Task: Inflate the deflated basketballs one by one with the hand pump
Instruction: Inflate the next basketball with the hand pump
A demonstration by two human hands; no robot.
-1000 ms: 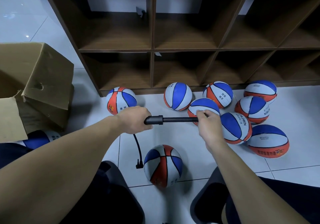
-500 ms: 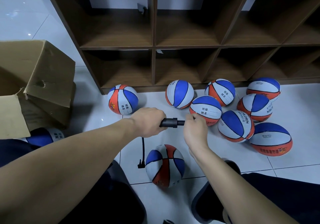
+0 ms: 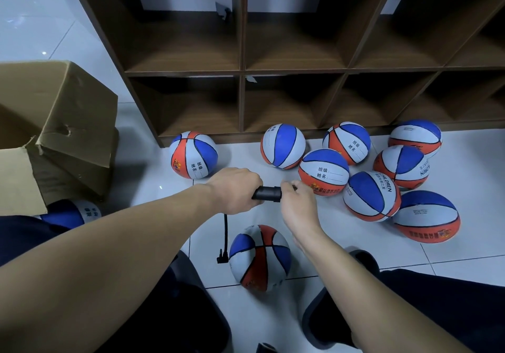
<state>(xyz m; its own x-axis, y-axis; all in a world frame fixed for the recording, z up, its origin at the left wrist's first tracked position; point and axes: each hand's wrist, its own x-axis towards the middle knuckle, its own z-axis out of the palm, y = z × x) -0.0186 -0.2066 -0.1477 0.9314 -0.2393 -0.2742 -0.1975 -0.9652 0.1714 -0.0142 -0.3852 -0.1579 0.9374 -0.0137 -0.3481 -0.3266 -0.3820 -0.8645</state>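
My left hand grips the barrel of the black hand pump, held level above the floor. My right hand grips the pump's handle, pushed in right against the barrel so no rod shows. A black hose hangs from the pump down to a nozzle at the left side of a red, white and blue basketball on the tiles between my knees. Several more such basketballs lie at the right, and one basketball sits alone at the left near the shelf.
A brown wooden cubby shelf stands across the back. An open cardboard box sits at the left, with another ball beside it. My dark-trousered knees fill the bottom corners. The floor is white tile.
My right hand has pushed the pump handle leftwards into the barrel; the rod that showed a second ago is hidden. The left hand stays on the barrel.
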